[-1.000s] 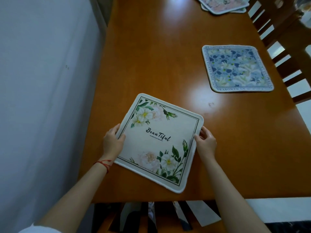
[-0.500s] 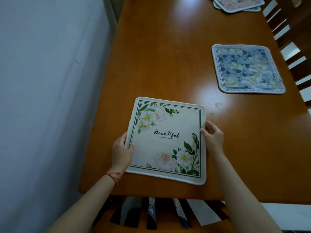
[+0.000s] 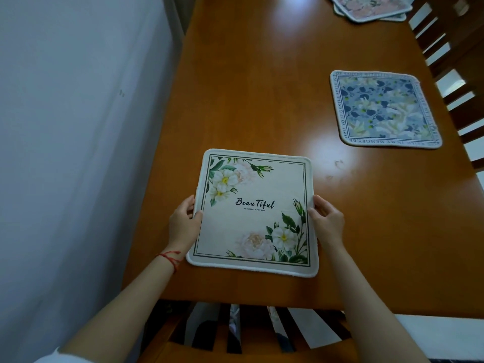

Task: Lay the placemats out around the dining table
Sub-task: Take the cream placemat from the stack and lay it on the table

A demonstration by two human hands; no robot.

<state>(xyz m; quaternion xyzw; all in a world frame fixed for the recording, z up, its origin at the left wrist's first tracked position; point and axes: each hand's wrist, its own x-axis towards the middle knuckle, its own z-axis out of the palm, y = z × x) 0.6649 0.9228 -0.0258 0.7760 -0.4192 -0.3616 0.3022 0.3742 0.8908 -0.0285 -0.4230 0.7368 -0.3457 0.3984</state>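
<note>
A cream placemat [image 3: 254, 195] with white flowers and the word "Beautiful" lies flat on the wooden dining table [image 3: 262, 95], near its front edge. My left hand [image 3: 183, 226] grips the mat's left edge and my right hand [image 3: 327, 224] grips its right edge. A blue floral placemat [image 3: 382, 108] lies flat by the table's right side. At the far end a small stack of pinkish placemats [image 3: 372, 7] is partly cut off by the frame.
A white wall or curtain [image 3: 78, 153] runs close along the table's left side. A slatted wooden chair back [image 3: 235, 328] sits below the front edge. More wooden chairs [image 3: 455, 74] line the right side.
Both hands have turned the cream placemat from a skewed angle until its edges run square with the table's front edge. The camera view shifted slightly left.
</note>
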